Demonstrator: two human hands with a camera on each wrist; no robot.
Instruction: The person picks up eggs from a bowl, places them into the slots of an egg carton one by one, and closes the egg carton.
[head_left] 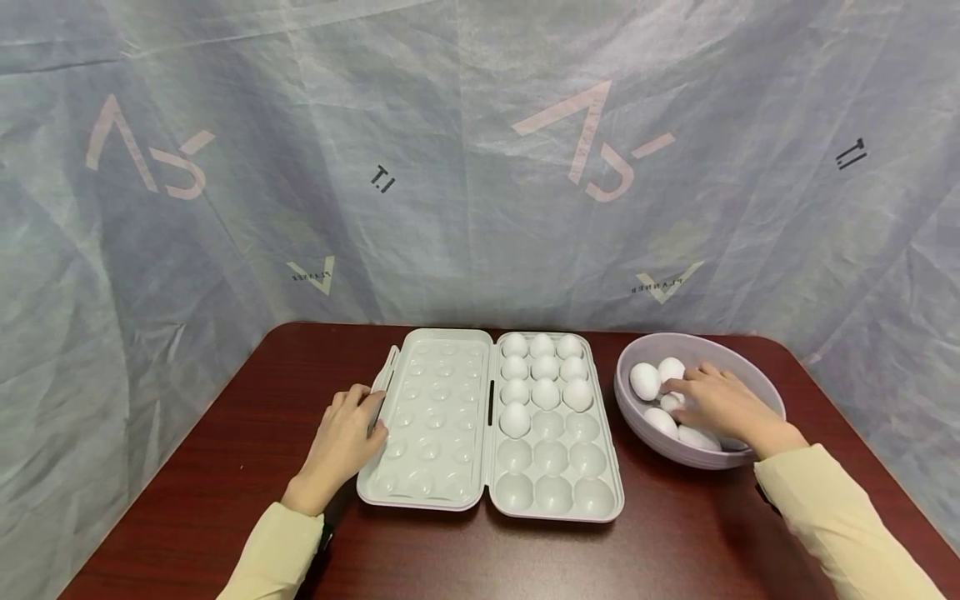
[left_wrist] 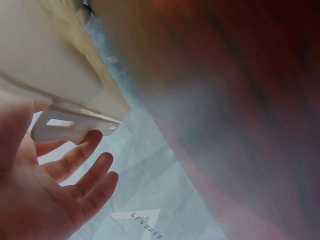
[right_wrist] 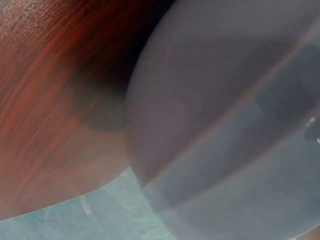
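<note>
- While the left hand (head_left: 341, 433) touches the flap (head_left: 386, 372) at the lid's (head_left: 448, 335) left edge, its fingers are loose and apart.
- The right hand (head_left: 716, 404) is in the bowl (head_left: 731, 362) over some eggs (head_left: 646, 382); I can't tell if it grips one.
- The bowl sits near the table's (head_left: 225, 467) far right corner.
- Ten eggs sit in the tray (head_left: 551, 457), toward its far edge.

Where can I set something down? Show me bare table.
Free: table in front of the egg tray, between the sleeves; table left of the left hand. Crowded: the strip between egg tray and bowl; the bowl, holding eggs and the right hand.
</note>
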